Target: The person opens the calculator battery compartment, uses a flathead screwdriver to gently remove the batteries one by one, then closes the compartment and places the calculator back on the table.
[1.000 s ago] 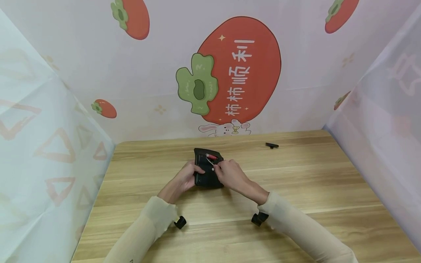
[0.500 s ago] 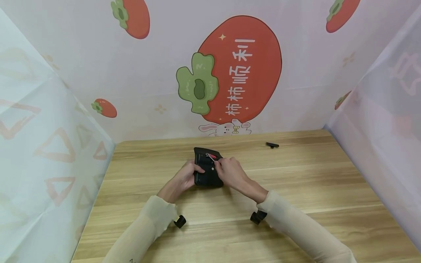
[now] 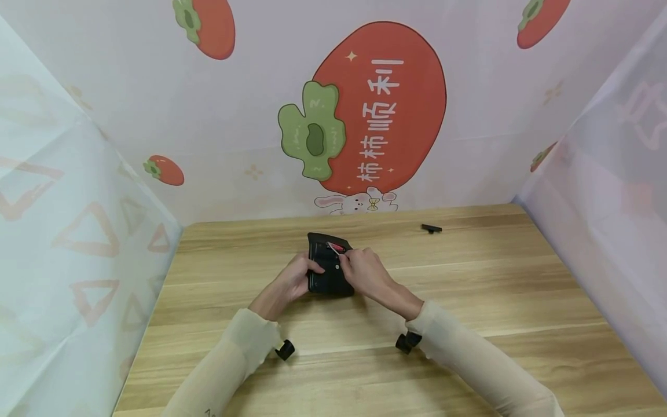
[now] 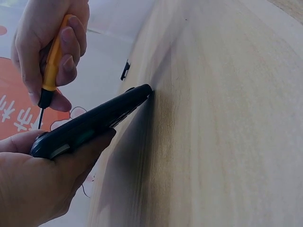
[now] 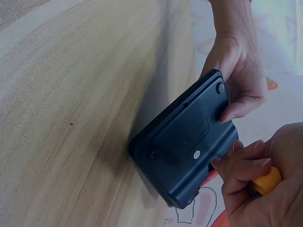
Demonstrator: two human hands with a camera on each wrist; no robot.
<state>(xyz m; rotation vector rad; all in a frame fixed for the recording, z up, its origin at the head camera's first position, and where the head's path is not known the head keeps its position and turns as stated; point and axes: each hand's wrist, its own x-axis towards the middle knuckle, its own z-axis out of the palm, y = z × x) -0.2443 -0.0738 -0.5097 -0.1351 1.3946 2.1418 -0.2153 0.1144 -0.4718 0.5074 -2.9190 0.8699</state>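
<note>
In the head view a black calculator (image 3: 325,284) is held back side up over the table, its battery compartment open with a red battery (image 3: 338,247) in it. My left hand (image 3: 293,277) grips its left edge, thumb on the back and fingers underneath. My right hand (image 3: 367,272) holds a screwdriver with a yellow-orange handle (image 4: 54,59), fingers curled round it. Its thin shaft (image 3: 333,249) reaches into the compartment beside the battery. In the right wrist view the right fingers hide the shaft and most of the compartment; the calculator's lower corner is close to the tabletop.
A small black piece (image 3: 431,229), apparently the battery cover, lies at the back right of the wooden table (image 3: 495,324). Printed cloth walls (image 3: 234,116) stand behind and at both sides. Black wrist cameras (image 3: 285,350) are worn at both sleeves.
My right hand has shifted slightly away from me and the screwdriver's shaft has moved up against the battery. The left hand and calculator stay nearly in place.
</note>
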